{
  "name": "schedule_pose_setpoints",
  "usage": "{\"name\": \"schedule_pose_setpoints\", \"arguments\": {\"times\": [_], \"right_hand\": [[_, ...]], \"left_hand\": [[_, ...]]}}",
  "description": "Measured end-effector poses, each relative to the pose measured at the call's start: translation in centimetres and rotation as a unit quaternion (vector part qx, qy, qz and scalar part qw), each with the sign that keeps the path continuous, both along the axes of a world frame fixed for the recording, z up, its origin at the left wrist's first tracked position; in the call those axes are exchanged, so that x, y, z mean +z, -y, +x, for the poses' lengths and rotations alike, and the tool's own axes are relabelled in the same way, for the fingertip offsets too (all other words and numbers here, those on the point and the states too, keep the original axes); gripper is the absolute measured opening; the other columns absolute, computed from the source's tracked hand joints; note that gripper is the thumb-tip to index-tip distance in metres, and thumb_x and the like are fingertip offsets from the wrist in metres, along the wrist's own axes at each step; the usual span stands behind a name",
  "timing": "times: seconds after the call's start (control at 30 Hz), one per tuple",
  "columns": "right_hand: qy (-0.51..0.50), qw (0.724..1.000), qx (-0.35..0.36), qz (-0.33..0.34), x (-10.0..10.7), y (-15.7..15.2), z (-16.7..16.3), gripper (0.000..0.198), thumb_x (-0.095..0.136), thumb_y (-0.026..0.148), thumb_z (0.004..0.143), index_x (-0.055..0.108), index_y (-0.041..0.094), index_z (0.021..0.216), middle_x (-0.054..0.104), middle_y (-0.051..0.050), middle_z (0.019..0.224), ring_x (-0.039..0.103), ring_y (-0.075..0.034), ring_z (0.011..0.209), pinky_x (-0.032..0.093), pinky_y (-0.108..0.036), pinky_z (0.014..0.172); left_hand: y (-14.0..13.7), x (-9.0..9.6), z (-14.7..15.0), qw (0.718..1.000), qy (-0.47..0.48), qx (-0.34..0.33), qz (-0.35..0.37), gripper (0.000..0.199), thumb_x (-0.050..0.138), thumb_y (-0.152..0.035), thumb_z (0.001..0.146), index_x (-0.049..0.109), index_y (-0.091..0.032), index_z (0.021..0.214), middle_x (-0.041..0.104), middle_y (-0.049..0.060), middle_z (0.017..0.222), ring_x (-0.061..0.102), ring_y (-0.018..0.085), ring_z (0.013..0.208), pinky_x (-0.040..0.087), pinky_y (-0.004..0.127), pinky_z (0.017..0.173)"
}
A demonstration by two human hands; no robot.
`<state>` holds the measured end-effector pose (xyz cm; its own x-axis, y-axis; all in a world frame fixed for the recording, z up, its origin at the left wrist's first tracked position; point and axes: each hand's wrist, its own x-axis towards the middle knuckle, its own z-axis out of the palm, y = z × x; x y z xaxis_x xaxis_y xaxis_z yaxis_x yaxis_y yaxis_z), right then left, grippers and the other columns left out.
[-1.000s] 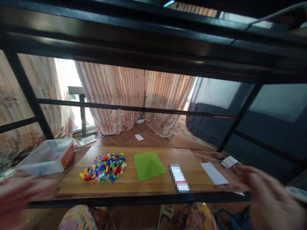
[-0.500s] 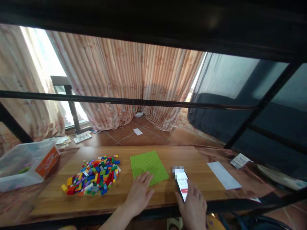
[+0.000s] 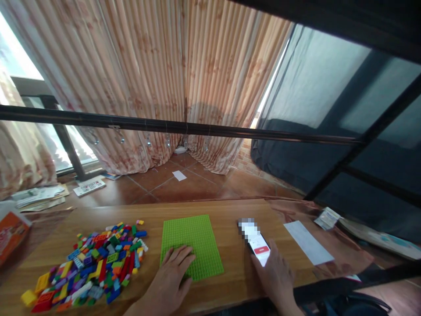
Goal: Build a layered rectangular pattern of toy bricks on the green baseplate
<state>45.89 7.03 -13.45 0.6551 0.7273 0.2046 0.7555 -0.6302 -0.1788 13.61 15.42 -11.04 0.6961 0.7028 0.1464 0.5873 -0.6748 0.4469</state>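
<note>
Baseplate (image 3: 199, 239) under half-spread left hand (image 3: 173, 273)

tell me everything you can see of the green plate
The green plate is a thin, bright green, roughly square sheet, plastic by its look, covered in rows of small studs. It lies flat on the wooden board, between the pile of bricks and the phone, apart from both. No bricks show on it. The left hand covers its near left corner, fingers seemingly resting on it.
</note>
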Motion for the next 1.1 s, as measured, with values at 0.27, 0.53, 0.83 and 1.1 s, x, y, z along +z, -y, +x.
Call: {"name": "schedule_pose_setpoints", "arguments": {"times": [0.27, 0.53, 0.83, 1.1], "right_hand": [[-0.045, 0.998, -0.041, 0.015, 1.6, -5.9, 7.4, 0.082, 0.041, 0.057, 0.085, 0.029, 0.004, 0.147, 0.053, -0.031, 0.131, 0.049, -0.047, 0.124, 0.041, -0.063, 0.091], [-0.061, 0.955, 0.227, 0.182, 2.3, -9.1, -4.2, 0.058, 0.047, 0.050, 0.088, 0.048, 0.013, 0.133, 0.055, -0.020, 0.132, 0.051, -0.034, 0.126, 0.043, -0.052, 0.103], [-0.141, 0.913, 0.352, 0.151, -0.1, -11.1, -13.2, 0.042, 0.043, 0.041, 0.090, 0.060, 0.014, 0.116, 0.058, -0.018, 0.129, 0.052, -0.031, 0.123, 0.042, -0.051, 0.105], [-0.160, 0.908, 0.351, 0.165, 1.6, -10.7, -14.0, 0.045, 0.038, 0.047, 0.091, 0.061, 0.018, 0.115, 0.060, -0.016, 0.126, 0.057, -0.029, 0.115, 0.046, -0.047, 0.098]], "left_hand": [[0.1, -0.7, -0.4, 1.000, 0.006, -0.017, -0.023, 0.067, 0.052, -0.010, 0.067, 0.054, -0.025, 0.132, 0.051, 0.008, 0.145, 0.041, 0.031, 0.137, 0.027, 0.063, 0.115], [-0.4, 0.4, 1.0, 0.995, 0.037, -0.032, -0.085, 0.060, 0.056, -0.017, 0.070, 0.054, -0.026, 0.130, 0.049, 0.004, 0.146, 0.037, 0.027, 0.139, 0.017, 0.054, 0.120], [0.6, 0.9, 1.8, 0.993, 0.084, -0.005, -0.081, 0.046, 0.058, -0.032, 0.081, 0.056, -0.022, 0.126, 0.054, 0.009, 0.137, 0.041, 0.028, 0.134, 0.019, 0.053, 0.118], [-1.5, 2.4, 1.8, 0.981, 0.173, 0.083, -0.006, 0.022, 0.055, -0.020, 0.084, 0.067, -0.019, 0.103, 0.069, 0.008, 0.111, 0.062, 0.022, 0.103, 0.044, 0.043, 0.099]]}}
